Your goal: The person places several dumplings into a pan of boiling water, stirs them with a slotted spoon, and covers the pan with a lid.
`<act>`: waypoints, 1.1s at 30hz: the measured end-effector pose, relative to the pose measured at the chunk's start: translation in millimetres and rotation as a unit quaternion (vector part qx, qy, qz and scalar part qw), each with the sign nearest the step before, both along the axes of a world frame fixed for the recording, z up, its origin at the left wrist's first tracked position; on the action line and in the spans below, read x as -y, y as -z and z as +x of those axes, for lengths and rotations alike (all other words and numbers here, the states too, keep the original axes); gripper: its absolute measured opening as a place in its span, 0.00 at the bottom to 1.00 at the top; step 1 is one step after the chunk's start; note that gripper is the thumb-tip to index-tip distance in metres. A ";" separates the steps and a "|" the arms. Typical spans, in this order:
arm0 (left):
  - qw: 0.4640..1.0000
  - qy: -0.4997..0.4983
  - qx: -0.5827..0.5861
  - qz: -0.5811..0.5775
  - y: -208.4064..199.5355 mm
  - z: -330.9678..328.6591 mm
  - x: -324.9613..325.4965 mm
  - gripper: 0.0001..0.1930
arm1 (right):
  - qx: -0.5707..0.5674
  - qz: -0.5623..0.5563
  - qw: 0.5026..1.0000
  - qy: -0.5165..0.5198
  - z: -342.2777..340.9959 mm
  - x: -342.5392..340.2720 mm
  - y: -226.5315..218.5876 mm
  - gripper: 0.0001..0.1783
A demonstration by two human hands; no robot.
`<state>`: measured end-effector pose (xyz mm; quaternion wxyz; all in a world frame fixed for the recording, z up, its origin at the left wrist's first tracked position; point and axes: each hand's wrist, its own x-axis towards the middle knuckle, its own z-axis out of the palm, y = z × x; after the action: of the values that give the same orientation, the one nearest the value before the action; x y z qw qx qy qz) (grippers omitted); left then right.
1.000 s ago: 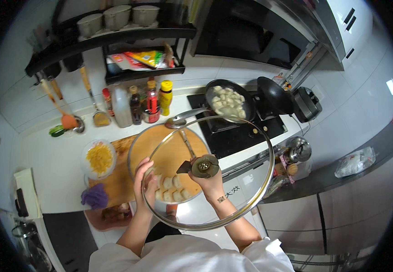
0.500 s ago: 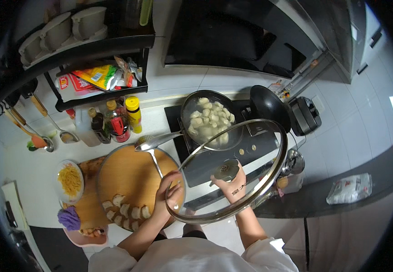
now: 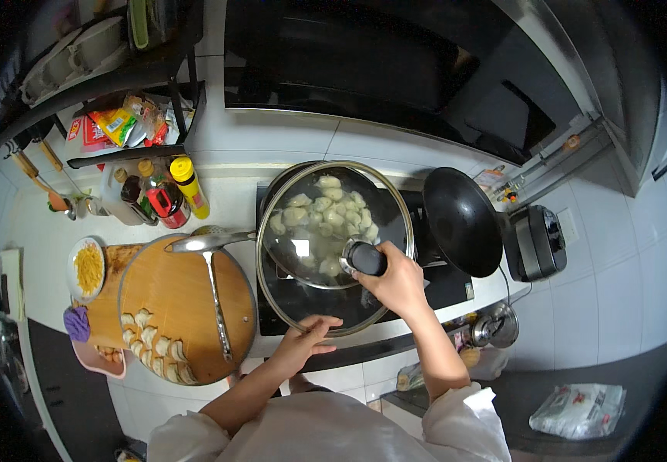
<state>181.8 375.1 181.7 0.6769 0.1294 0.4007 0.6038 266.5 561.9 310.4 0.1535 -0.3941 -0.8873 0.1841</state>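
Note:
My right hand (image 3: 395, 281) grips the dark knob of a round glass lid (image 3: 300, 328), which is tilted over a pan (image 3: 269, 189) on the stove. Through the glass, several pale dumplings (image 3: 333, 212) show in the pan. My left hand (image 3: 306, 343) is at the lid's near rim, fingers stretched out; whether they touch it I cannot tell. To the left, a slotted spoon (image 3: 216, 300) lies on the round wooden board (image 3: 164, 269), its head partly hidden by the pan's metal handle (image 3: 226, 239). Uncooked dumplings (image 3: 162, 346) lie at the board's near left.
Right of the pan stands a black wok (image 3: 460, 219), with a dark appliance (image 3: 537, 242) beyond it. Bottles (image 3: 165, 200) line the wall at the left. A plate of yellow shreds (image 3: 88, 269) and a purple cloth (image 3: 77, 323) are at the far left.
My right hand has carried the lid left and away from me, over the pan. My left hand has left the spoon's handle end and opened by the lid's near rim.

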 end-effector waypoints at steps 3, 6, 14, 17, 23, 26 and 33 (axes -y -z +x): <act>0.999 -0.031 -0.018 -0.018 -4.8 10.9 -16.6 0.22 | 0.045 -0.002 0.999 -0.020 -3.9 -34.0 8.1 0.30; 0.988 -0.148 -0.043 -0.020 -9.0 17.1 -24.3 0.29 | 0.065 -0.002 0.997 -0.045 -11.3 -59.8 14.4 0.30; 0.828 -0.348 -0.440 0.004 -15.6 -7.2 -35.9 0.34 | 0.156 -0.005 0.987 -0.026 -49.3 -90.4 33.8 0.30; 0.765 -0.332 -0.551 0.031 -23.6 -21.7 -50.4 0.32 | 0.169 -0.007 0.985 -0.022 -56.3 -98.4 43.1 0.29; 0.750 -0.327 -0.575 0.014 -22.5 -32.9 -61.1 0.29 | 0.193 -0.007 0.981 -0.021 -70.6 -102.0 53.7 0.26; 0.757 -0.327 -0.565 0.015 -25.4 -34.0 -60.9 0.29 | 0.208 -0.009 0.978 -0.019 -76.2 -103.4 57.0 0.27; 0.783 -0.323 -0.532 0.019 -19.9 -41.1 -56.1 0.26 | 0.223 -0.029 0.974 -0.013 -92.3 -100.3 57.0 0.28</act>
<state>140.7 431.2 201.6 0.1196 0.3059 0.7040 0.6297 174.2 662.2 253.4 -0.0623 -0.4184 -0.8983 0.1186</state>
